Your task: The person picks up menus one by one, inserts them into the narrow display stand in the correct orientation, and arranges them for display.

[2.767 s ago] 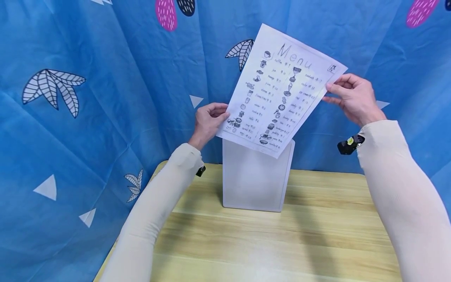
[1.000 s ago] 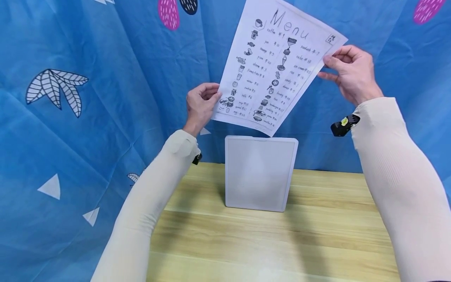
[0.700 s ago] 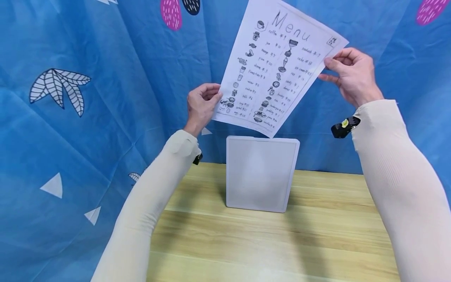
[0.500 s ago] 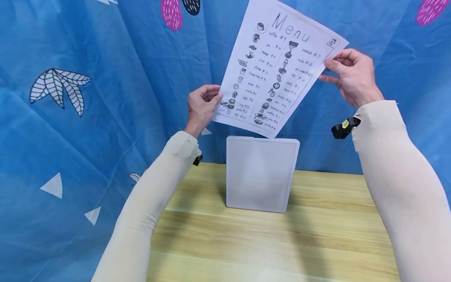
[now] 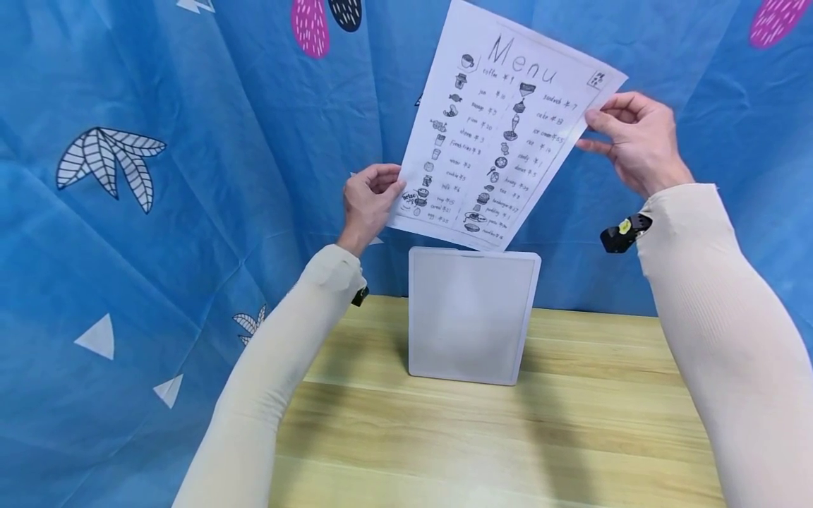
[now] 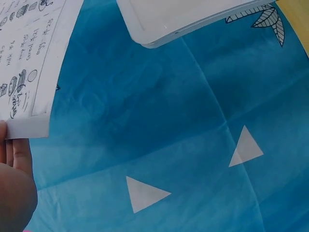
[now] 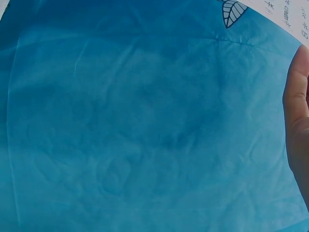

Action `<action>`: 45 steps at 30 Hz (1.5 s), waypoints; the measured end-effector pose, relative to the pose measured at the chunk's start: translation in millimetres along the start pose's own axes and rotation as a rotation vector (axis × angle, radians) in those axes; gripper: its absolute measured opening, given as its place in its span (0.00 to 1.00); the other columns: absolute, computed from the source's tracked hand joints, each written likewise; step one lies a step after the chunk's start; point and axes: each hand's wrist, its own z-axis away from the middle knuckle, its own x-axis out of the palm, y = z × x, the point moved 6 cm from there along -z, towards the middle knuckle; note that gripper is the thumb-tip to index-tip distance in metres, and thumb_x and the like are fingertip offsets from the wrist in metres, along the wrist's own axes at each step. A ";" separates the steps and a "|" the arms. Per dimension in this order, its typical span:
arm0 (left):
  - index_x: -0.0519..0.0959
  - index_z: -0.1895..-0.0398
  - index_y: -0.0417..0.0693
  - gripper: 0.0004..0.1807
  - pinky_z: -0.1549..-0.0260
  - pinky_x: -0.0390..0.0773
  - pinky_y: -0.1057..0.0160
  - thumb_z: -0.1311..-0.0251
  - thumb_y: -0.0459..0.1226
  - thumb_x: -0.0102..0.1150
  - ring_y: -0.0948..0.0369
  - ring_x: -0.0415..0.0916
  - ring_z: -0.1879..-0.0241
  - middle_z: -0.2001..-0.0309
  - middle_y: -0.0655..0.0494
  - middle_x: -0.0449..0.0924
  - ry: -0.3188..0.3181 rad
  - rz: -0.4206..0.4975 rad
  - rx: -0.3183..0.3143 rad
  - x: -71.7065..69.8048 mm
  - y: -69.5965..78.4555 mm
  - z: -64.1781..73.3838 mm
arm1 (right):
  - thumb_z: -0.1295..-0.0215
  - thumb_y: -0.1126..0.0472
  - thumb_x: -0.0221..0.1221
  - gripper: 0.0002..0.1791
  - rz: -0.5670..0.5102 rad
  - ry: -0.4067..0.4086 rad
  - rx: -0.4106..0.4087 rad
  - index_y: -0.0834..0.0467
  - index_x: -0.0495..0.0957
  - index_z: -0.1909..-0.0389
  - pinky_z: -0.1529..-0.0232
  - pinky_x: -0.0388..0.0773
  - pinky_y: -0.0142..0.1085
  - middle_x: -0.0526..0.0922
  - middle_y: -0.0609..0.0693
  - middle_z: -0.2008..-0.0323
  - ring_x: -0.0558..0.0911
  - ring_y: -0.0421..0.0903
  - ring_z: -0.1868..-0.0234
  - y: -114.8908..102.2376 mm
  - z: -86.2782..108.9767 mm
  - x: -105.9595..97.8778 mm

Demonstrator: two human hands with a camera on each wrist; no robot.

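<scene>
A white paper menu (image 5: 489,148) with small drawings and prices hangs tilted in the air in the head view. My left hand (image 5: 371,201) pinches its lower left edge between thumb and fingers. On the upper right edge, my right hand (image 5: 638,141) pinches the sheet the same way. Below the sheet's lowest corner stands a white rectangular panel (image 5: 470,317) with a raised rim, upright on the table. The left wrist view shows the menu (image 6: 36,72) at the left hand (image 6: 17,179). In the right wrist view only part of the right hand (image 7: 299,111) shows.
The panel stands on a light wooden table (image 5: 406,444), near its back edge. A blue patterned curtain (image 5: 209,176) hangs behind and along the left side. Each wrist carries a small black camera, such as the right camera (image 5: 625,233).
Both hands first raised the menu away from the panel, uncovering the panel's top edge. In the last half second they have lowered it slightly, both still pinching it.
</scene>
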 end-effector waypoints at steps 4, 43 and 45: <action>0.84 0.50 0.39 0.13 0.54 0.83 0.60 0.37 0.32 0.66 0.55 0.84 0.58 0.56 0.46 0.86 -0.012 0.004 -0.016 3.2 -5.1 2.8 | 0.45 0.70 0.70 0.16 0.019 0.000 -0.017 0.65 0.80 0.55 0.64 0.85 0.36 0.82 0.55 0.56 0.84 0.47 0.57 -0.9 0.1 -0.5; 0.83 0.50 0.37 0.12 0.53 0.83 0.60 0.35 0.32 0.64 0.54 0.84 0.57 0.55 0.44 0.85 -0.038 0.022 -0.058 20.5 -34.0 20.7 | 0.46 0.67 0.72 0.14 0.187 0.004 -0.061 0.65 0.82 0.59 0.66 0.84 0.34 0.82 0.54 0.59 0.86 0.46 0.60 -7.1 2.3 7.1; 0.83 0.50 0.37 0.12 0.53 0.82 0.60 0.35 0.31 0.64 0.54 0.84 0.56 0.55 0.44 0.85 -0.039 0.022 -0.059 21.3 -34.8 21.5 | 0.45 0.67 0.72 0.14 0.193 0.006 -0.060 0.64 0.82 0.59 0.66 0.84 0.34 0.82 0.54 0.59 0.86 0.46 0.61 -7.3 2.2 7.0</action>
